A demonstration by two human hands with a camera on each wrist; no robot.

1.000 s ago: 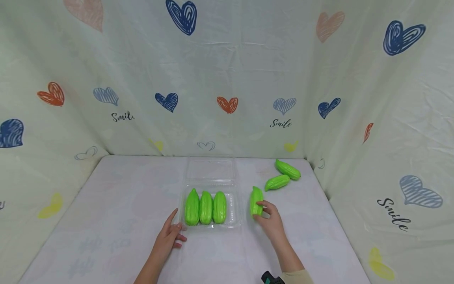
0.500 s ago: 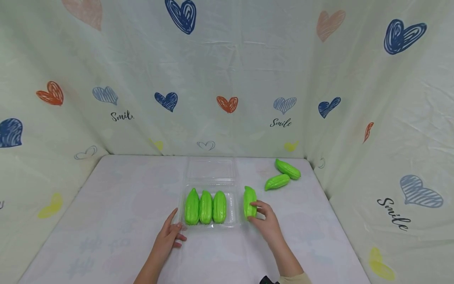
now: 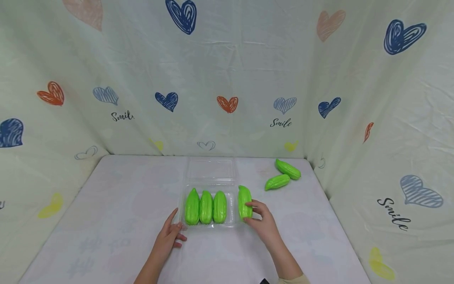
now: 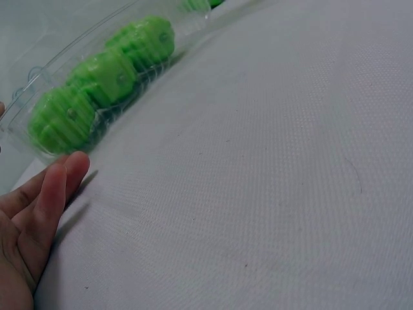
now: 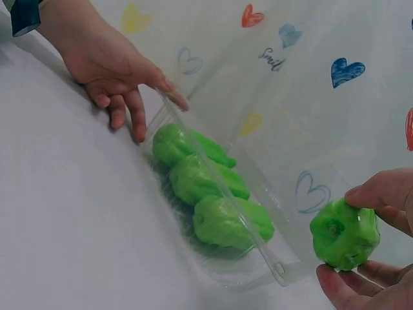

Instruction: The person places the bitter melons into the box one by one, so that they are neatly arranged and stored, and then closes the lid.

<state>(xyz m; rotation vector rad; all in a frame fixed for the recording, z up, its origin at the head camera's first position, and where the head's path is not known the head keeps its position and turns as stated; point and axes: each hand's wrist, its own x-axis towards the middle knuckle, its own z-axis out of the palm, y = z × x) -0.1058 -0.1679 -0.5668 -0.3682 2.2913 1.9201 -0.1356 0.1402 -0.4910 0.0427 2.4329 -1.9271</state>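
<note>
My right hand [image 3: 263, 223] pinches a bright green ridged gourd [image 3: 244, 202] between thumb and fingers, just beyond the right side of a clear plastic container [image 3: 232, 215]. In the right wrist view this gourd [image 5: 342, 234] shows its blunt end and appears held up off the table. Three similar gourds, the middle one [image 3: 206, 208] among them, lie side by side in the container's left and centre, with a gap at its right. At the container's front left corner my left hand [image 3: 168, 236] touches the rim, fingers fairly straight. The left wrist view shows some of its fingers [image 4: 51, 194] beside the container.
Behind the container its clear lid [image 3: 211, 169] lies folded back. Two more gourds, one nearer [image 3: 277, 182] and one farther [image 3: 288, 169], rest at the back right of the white-covered table [image 3: 124, 205]. Heart-printed curtains [image 3: 262, 71] enclose the back and sides.
The right hand has carried its gourd leftward, from well right of the container to beside its right edge. The left hand and the container have stayed put.
</note>
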